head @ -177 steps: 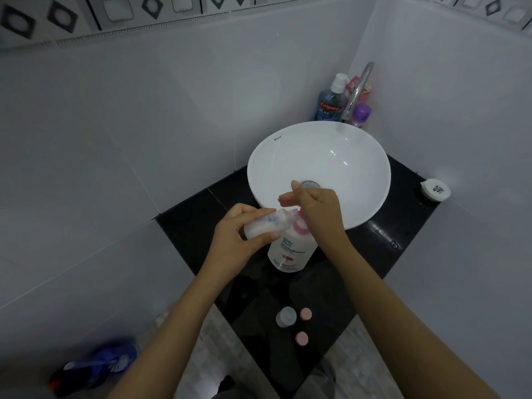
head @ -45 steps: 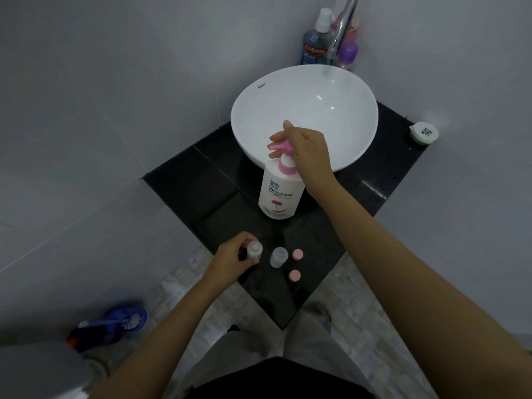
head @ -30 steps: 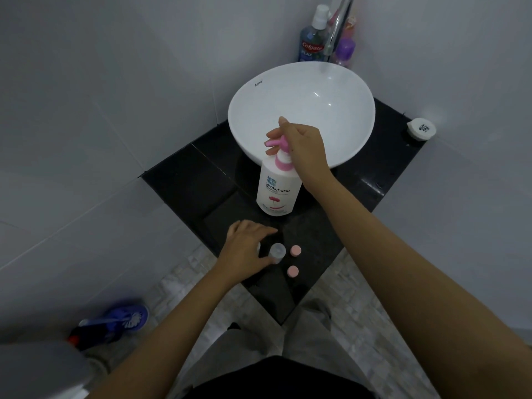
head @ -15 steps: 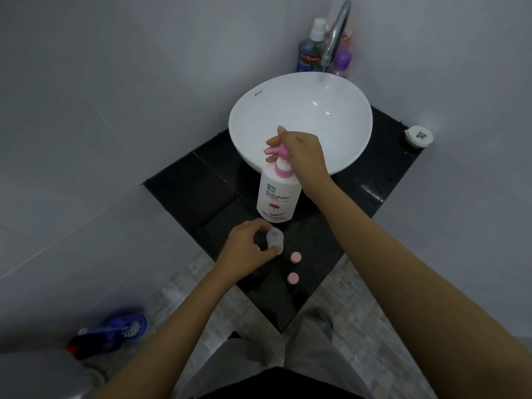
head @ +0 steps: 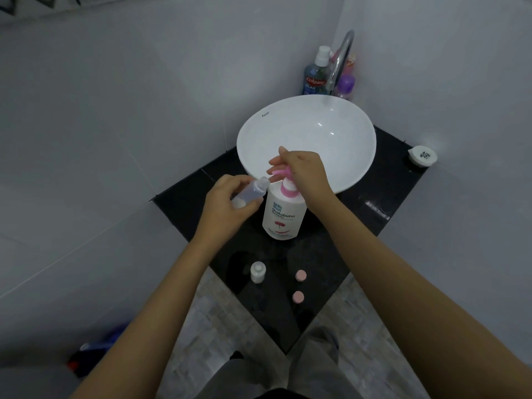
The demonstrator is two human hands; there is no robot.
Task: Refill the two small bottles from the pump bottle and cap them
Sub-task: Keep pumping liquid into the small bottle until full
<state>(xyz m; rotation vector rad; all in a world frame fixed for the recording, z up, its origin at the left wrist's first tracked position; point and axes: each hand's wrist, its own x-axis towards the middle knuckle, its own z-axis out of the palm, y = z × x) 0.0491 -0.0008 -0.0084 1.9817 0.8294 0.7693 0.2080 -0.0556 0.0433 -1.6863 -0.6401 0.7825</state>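
Clenched round a clear small bottle (head: 253, 190), the left hand (head: 227, 205) held it tilted, its open mouth right at the pink spout of the pump bottle (head: 283, 213). On top of that pump the right hand (head: 302, 174) lay pressed, its grip closed over the pink pump head (head: 283, 171). Shokubutsu was the name on the white pump bottle, which stood upright on the black surface (head: 359, 226), just in front of the white basin (head: 305, 139). Nearer the person than the pump bottle stood the second small bottle (head: 257, 271), uncapped and holding white liquid, and to its right lay two pink caps (head: 300, 275), one behind the other, apart from it. Beyond the basin, in the corner, a Colgate bottle (head: 316, 73) stood beside the curved tap (head: 341, 59)
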